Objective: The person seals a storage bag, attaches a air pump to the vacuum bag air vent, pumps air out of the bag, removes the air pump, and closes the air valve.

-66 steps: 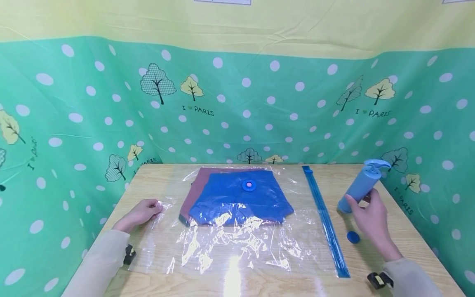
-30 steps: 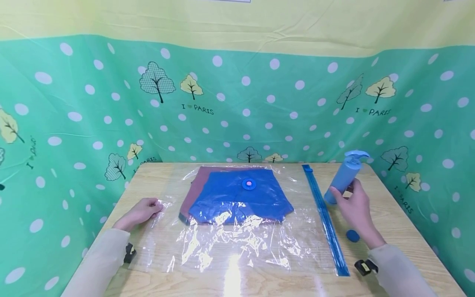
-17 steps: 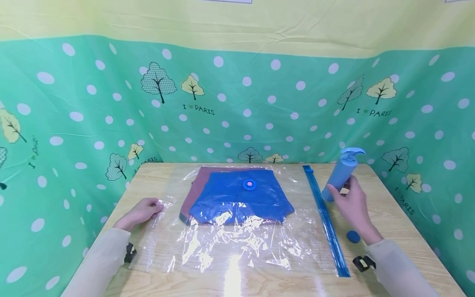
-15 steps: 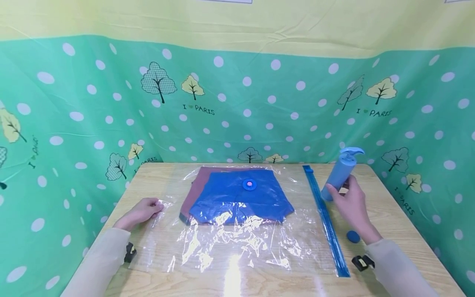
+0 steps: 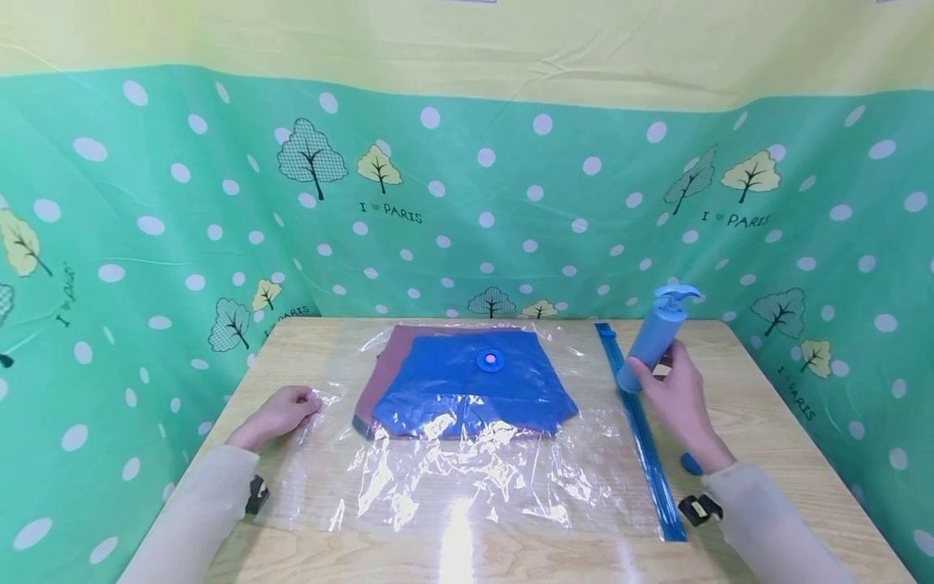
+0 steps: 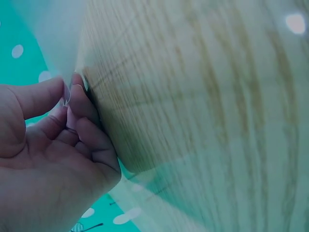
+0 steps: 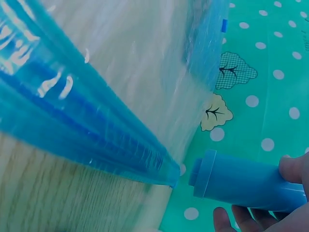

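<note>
A clear vacuum storage bag [image 5: 328, 470] lies flat on the table, holding a folded blue garment [image 5: 438, 377] over a reddish-brown one [image 5: 383, 373]. On its top is a round blue valve [image 5: 490, 361] with a pink centre. My left hand [image 5: 280, 415] pinches the bag's left edge between thumb and fingers, as the left wrist view confirms. My right hand [image 5: 683, 397] grips a blue hand pump [image 5: 654, 337], tilted with its handle up, above the bag's blue zip strip [image 5: 652, 458]. In the right wrist view the pump's nozzle end [image 7: 200, 174] points away from the hand, touching nothing.
A round blue cap [image 5: 691, 464] lies on the wooden table [image 5: 773, 454], partly hidden by the right forearm. A blue slider [image 5: 607, 333] sits at the zip strip's far end. Green dotted curtain [image 5: 481, 203] closes off the back and both sides.
My right hand has carried the pump leftward from the table's right side to over the zip strip. My left hand has kept its place on the bag's edge.
</note>
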